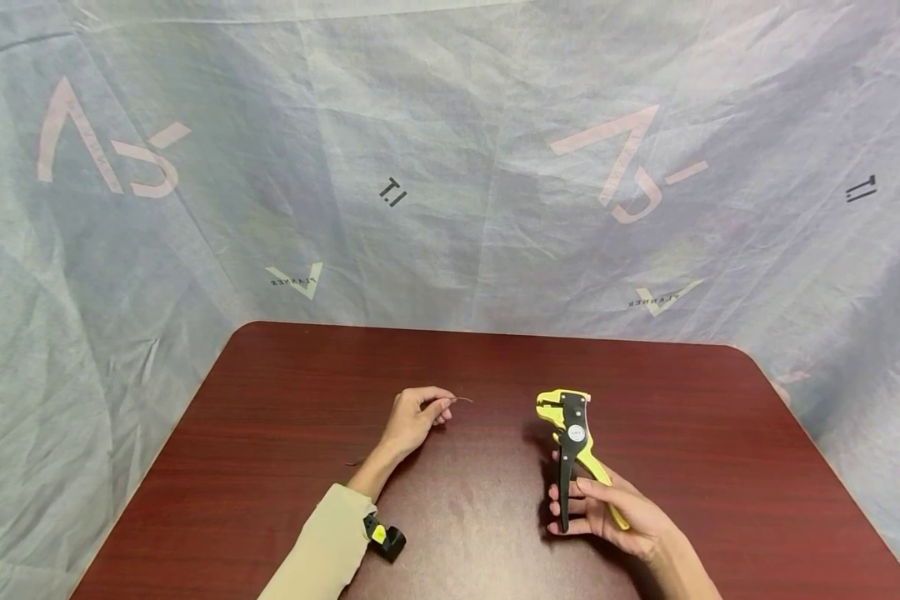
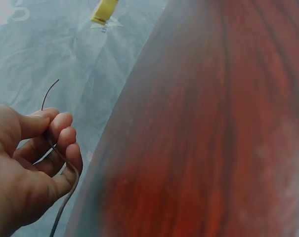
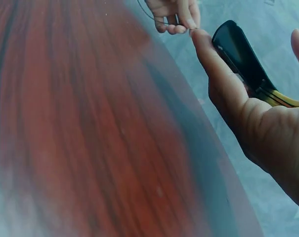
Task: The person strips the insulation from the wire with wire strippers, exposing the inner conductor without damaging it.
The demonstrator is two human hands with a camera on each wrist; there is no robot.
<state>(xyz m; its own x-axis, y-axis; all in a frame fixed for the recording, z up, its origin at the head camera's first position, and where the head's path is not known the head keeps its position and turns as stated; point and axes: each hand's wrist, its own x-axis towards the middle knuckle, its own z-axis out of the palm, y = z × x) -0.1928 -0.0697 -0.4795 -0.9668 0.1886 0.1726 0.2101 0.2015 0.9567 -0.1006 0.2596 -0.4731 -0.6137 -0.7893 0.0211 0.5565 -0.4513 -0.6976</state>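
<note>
My left hand (image 1: 414, 421) pinches a thin brown wire (image 2: 68, 197) between thumb and forefinger. A short curved end of it sticks out past the fingertips, while the rest runs down across the other fingers in the left wrist view. At the right, my right hand (image 1: 622, 512) holds a yellow and black wire stripper (image 1: 572, 421) above the table, its head pointing up and away. The thumb lies over the yellow handle, and the fingers reach around to the black handle (image 3: 243, 54). Nothing shows between the stripper's jaws, which stand apart from the wire.
Both hands are over a dark red wooden table (image 1: 307, 367) with rounded far corners. Behind it and at its sides hangs a grey fabric sheet (image 1: 450, 208) with printed marks. A black and yellow wrist device (image 1: 385, 537) is on the left sleeve (image 1: 318, 546).
</note>
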